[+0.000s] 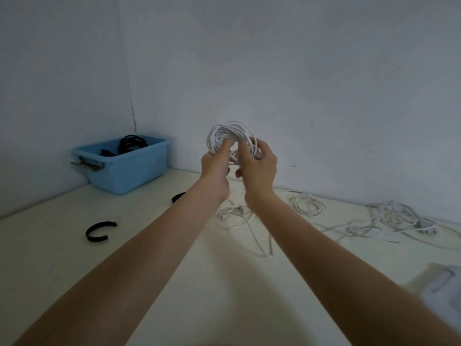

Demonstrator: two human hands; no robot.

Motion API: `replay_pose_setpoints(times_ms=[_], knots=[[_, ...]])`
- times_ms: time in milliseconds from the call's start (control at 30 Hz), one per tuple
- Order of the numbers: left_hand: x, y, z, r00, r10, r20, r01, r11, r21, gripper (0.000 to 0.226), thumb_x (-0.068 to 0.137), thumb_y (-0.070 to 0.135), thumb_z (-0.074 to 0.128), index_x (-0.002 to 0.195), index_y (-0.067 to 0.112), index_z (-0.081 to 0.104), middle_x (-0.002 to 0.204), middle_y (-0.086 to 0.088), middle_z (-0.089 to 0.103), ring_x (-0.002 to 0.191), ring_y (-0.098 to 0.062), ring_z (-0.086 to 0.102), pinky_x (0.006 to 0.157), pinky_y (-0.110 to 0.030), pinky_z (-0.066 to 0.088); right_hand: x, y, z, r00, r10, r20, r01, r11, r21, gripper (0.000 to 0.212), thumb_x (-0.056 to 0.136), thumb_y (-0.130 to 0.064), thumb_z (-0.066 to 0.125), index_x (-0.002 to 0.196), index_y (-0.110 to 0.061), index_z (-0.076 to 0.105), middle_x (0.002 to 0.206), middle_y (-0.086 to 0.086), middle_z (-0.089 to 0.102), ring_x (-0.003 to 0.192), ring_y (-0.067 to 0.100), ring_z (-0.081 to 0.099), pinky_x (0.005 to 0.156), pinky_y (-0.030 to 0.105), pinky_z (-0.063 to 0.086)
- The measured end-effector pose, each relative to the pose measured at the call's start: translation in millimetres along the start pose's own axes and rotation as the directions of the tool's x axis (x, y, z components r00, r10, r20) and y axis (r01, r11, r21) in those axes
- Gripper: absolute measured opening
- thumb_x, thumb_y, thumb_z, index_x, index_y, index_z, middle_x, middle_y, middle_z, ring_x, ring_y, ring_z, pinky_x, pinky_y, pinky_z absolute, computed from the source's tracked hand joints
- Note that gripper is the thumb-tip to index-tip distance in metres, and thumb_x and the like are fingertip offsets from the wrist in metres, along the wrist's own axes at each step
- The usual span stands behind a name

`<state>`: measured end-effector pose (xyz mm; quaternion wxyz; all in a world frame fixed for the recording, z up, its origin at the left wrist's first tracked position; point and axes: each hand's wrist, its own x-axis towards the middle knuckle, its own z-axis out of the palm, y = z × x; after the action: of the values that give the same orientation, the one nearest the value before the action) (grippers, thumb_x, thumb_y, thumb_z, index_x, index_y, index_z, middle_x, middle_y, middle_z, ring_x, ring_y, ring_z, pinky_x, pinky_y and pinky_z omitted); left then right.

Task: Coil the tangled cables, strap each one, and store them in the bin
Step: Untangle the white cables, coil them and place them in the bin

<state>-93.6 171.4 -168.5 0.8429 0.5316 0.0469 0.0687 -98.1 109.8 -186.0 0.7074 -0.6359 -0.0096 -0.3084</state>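
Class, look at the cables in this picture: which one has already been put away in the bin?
The black cable, coiled inside the blue bin. Every other cable is white and outside it.

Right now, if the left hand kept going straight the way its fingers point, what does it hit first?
The left hand already grips the white coiled cable; its fingers point up and away. Past the coil, probably the pale grey wall, though depth is unclear.

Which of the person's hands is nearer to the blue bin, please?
The left hand is nearer. The blue bin sits to its left on the table, while the right hand holds the white cable coil on the far side.
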Motion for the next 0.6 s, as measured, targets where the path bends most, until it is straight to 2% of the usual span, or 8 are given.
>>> replay_pose_setpoints(times_ms=[100,167,233,300,367,433,500,600], knots=[[17,17,-40,0.984,-0.038,0.172,-0.007,0.967,0.254,0.041,0.077,0.031,0.075,0.108,0.007,0.062,0.103,-0.009,0.064,0.086,-0.015,0.057,0.067,-0.022,0.044,20,-5,-15,0.938,-0.029,0.346,0.102,0.976,-0.194,0.014,0.086,-0.022,0.064,0.095,-0.012,0.069,0.058,-0.003,0.054,0.042,0.007,0.042,0.038,0.019,0.034],[25,30,-67,0.960,-0.067,0.270,-0.097,0.828,0.552,0.060,0.077,0.035,0.074,0.123,0.004,0.053,0.121,-0.014,0.060,0.095,-0.015,0.059,0.070,-0.021,0.046,27,-11,-22,0.797,0.027,0.603,0.224,0.915,-0.336,0.015,0.086,-0.024,0.065,0.096,-0.013,0.070,0.059,0.001,0.053,0.039,0.007,0.036,0.036,0.019,0.030],[23,46,-87,0.904,-0.172,0.392,-0.195,0.650,0.735,0.052,0.082,0.032,0.068,0.125,0.008,0.052,0.120,-0.009,0.062,0.106,-0.017,0.061,0.082,-0.020,0.050,26,-15,-18,0.657,0.127,0.743,0.314,0.851,-0.422,0.016,0.087,-0.028,0.065,0.095,-0.015,0.071,0.064,0.008,0.052,0.042,0.010,0.034,0.036,0.019,0.029],[13,61,-94,0.815,-0.308,0.491,-0.259,0.565,0.783,0.043,0.084,0.029,0.063,0.123,0.013,0.055,0.116,-0.004,0.065,0.109,-0.014,0.061,0.087,-0.018,0.050,20,-18,-9,0.588,0.200,0.784,0.292,0.851,-0.436,0.018,0.087,-0.031,0.064,0.094,-0.015,0.068,0.069,0.014,0.051,0.046,0.012,0.033,0.037,0.020,0.027],[5,68,-92,0.763,-0.377,0.525,-0.326,0.476,0.816,0.044,0.080,0.031,0.065,0.121,0.016,0.056,0.114,-0.003,0.066,0.104,-0.011,0.062,0.086,-0.018,0.050,16,-19,1,0.581,0.214,0.785,0.263,0.863,-0.430,0.024,0.087,-0.033,0.063,0.091,-0.009,0.065,0.063,0.012,0.048,0.046,0.013,0.034,0.037,0.020,0.027],[0,66,-88,0.763,-0.354,0.542,-0.390,0.416,0.821,0.046,0.078,0.031,0.069,0.118,0.013,0.057,0.113,-0.006,0.066,0.104,-0.014,0.062,0.090,-0.026,0.050,9,-20,11,0.562,0.210,0.800,0.257,0.875,-0.410,0.029,0.089,-0.033,0.061,0.084,-0.004,0.065,0.060,0.011,0.050,0.048,0.016,0.039,0.037,0.019,0.028],[0,60,-86,0.770,-0.317,0.554,-0.359,0.503,0.786,0.053,0.070,0.033,0.074,0.116,0.011,0.060,0.108,-0.008,0.069,0.102,-0.018,0.064,0.090,-0.032,0.051,4,-19,19,0.570,0.186,0.800,0.207,0.910,-0.360,0.037,0.093,-0.032,0.055,0.072,-0.002,0.063,0.055,0.011,0.047,0.044,0.016,0.037,0.037,0.019,0.026],[2,47,-91,0.840,-0.271,0.471,-0.236,0.599,0.765,0.057,0.060,0.043,0.075,0.104,0.009,0.064,0.083,-0.007,0.069,0.076,-0.018,0.064,0.072,-0.030,0.054,2,-10,29,0.744,0.005,0.668,0.322,0.874,-0.365,0.048,0.094,-0.031,0.052,0.064,0.005,0.062,0.045,0.003,0.046,0.041,0.013,0.038,0.043,0.024,0.031]])
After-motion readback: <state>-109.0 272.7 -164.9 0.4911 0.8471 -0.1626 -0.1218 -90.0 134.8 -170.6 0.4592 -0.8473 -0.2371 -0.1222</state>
